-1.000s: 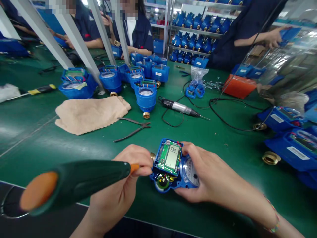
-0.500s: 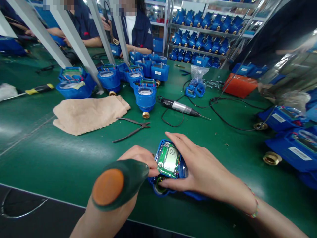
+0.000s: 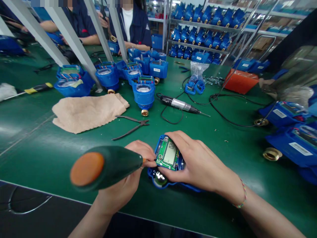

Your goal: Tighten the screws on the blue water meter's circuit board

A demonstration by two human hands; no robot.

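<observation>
My left hand (image 3: pixel 132 172) grips a dark green screwdriver (image 3: pixel 109 167) with an orange butt, and its short orange-collared shank reaches the left edge of a circuit board. That green circuit board (image 3: pixel 165 153) carries a lit LCD (image 3: pixel 169 154) and sits in an open blue water meter (image 3: pixel 156 176). My right hand (image 3: pixel 198 162) holds the meter from the right, with its fingers over the board's upper and lower edges. The hand hides the meter's dial. The screwdriver's tip is hidden by my fingers.
Behind the hands lie a beige cloth (image 3: pixel 86 114), black-handled pliers (image 3: pixel 131 127) and a corded electric screwdriver (image 3: pixel 179 105). Several blue meters (image 3: pixel 143 94) stand beyond, with co-workers and stocked shelves (image 3: pixel 200 31) behind. The bench's near edge (image 3: pixel 74 198) runs below my left forearm.
The screwdriver has swung from pointing toward me to pointing right at the board. My right hand has closed over the meter, covering its dial, and the meter has shifted slightly.
</observation>
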